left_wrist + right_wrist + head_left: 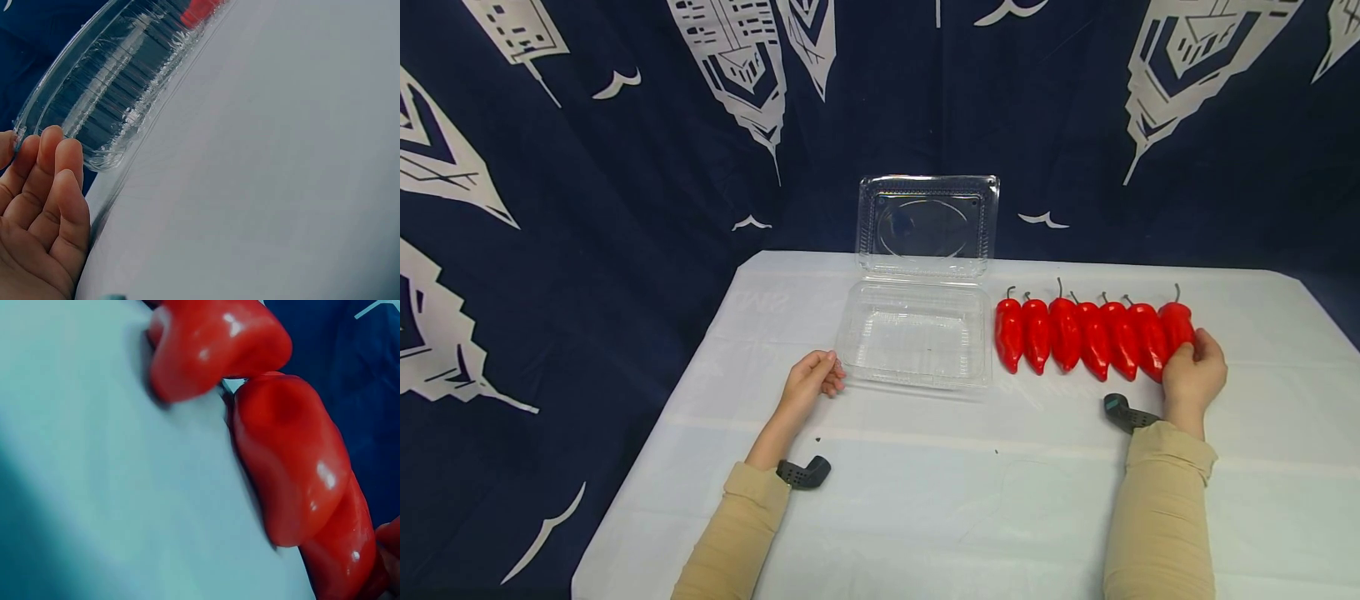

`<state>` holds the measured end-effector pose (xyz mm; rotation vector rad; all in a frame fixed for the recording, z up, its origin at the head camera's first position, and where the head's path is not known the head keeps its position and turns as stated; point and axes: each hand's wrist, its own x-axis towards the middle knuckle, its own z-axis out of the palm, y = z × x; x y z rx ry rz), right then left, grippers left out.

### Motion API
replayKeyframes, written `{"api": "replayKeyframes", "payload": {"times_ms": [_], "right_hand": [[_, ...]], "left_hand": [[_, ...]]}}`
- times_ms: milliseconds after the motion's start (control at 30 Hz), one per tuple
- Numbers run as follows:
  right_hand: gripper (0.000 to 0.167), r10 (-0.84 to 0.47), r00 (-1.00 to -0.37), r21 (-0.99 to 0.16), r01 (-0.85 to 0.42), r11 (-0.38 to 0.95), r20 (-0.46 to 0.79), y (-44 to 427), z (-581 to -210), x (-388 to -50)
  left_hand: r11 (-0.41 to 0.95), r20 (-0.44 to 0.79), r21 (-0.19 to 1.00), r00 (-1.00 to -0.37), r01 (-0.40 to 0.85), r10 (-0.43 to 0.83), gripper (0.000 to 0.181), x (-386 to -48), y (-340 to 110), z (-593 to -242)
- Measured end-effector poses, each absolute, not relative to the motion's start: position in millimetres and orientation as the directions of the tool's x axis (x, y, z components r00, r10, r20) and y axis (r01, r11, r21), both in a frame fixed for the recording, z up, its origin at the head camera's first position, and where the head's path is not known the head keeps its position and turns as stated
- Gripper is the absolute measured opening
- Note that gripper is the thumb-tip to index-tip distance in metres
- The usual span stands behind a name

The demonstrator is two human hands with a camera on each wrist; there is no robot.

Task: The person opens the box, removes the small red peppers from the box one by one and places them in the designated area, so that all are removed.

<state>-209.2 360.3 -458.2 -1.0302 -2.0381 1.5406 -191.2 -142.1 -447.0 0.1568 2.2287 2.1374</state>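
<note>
A clear plastic clamshell container [916, 379] lies with its lid [928, 225] raised at the back. At its front left corner my left hand [812, 377] pinches the rim between thumb and fingers; the left wrist view shows the fingertips [69, 153] against the container wall [106, 81]. Right of the container, several glossy red peppers [1066, 333] with thin stems lie in a row. My right hand [1195, 379] grips the rightmost red pepper [1176, 321], hiding its lower end. In the right wrist view only a bit of that hand shows, beside red peppers [290, 462].
A white cloth covers the table [917, 500]. Behind it hangs a dark blue curtain [887, 125] with pale building prints. Small dark specks dot the cloth in front of the container. Each wrist wears a black device [805, 473].
</note>
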Motion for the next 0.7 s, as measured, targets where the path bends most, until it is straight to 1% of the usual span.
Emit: {"api": "replayKeyframes", "payload": {"times_ms": [233, 533, 700], "right_hand": [[0.048, 0.75, -0.647, -0.942, 0.321, 0.103, -0.138, 360, -456, -208], [0.048, 0.782, -0.62, -0.936, 0.311, 0.167, -0.067, 353, -449, -207], [0.048, 0.785, -0.618, -0.929, 0.312, 0.2, -0.039, 346, -444, -208]], "left_hand": [[0.03, 0.031, 0.999, -0.994, 0.034, 0.108, 0.026, -191, -142, -447], [0.037, 0.039, 0.998, -0.993, 0.043, 0.111, 0.025, -190, -142, -445], [0.044, 0.035, 0.998, -0.994, 0.04, 0.106, 0.026, -190, -142, -445]]}}
